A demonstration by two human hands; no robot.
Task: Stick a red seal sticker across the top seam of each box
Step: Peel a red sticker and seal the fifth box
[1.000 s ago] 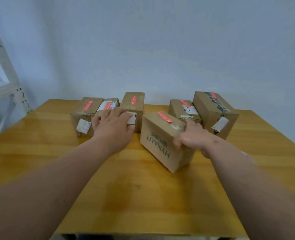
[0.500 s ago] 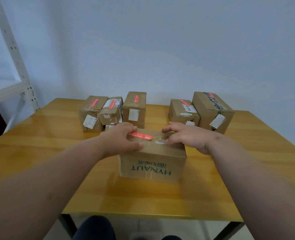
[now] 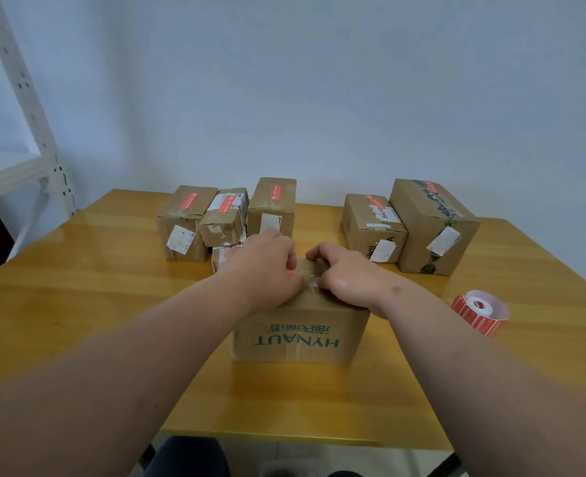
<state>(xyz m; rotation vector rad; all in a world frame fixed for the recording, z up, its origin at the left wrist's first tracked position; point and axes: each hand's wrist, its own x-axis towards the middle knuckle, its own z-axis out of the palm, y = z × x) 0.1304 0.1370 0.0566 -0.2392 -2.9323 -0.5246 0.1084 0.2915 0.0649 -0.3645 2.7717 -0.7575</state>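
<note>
Both hands sit on top of the nearest box point(image 3: 300, 333), close together. The left hand point(image 3: 264, 266) lies over the left part of the lid with its fingers curled down onto it, and only a sliver of the red sticker point(image 3: 292, 272) shows at its fingertips; whether that grip pinches the sticker or merely presses it flat cannot be told. The right hand point(image 3: 345, 273) rests beside it, fingers bent onto the lid by a shiny patch of clear tape; its grip cannot be told either.

The box is plain brown cardboard, standing near the front middle of the tabletop point(image 3: 78, 304), its front face printed "HYNAUT" in teal, upside down from here.

To the right, well apart from the box, lies a roll of red stickers point(image 3: 480, 313).

Along the back stand five more brown boxes point(image 3: 434, 225), each with a red sticker on top and white labels.
</note>
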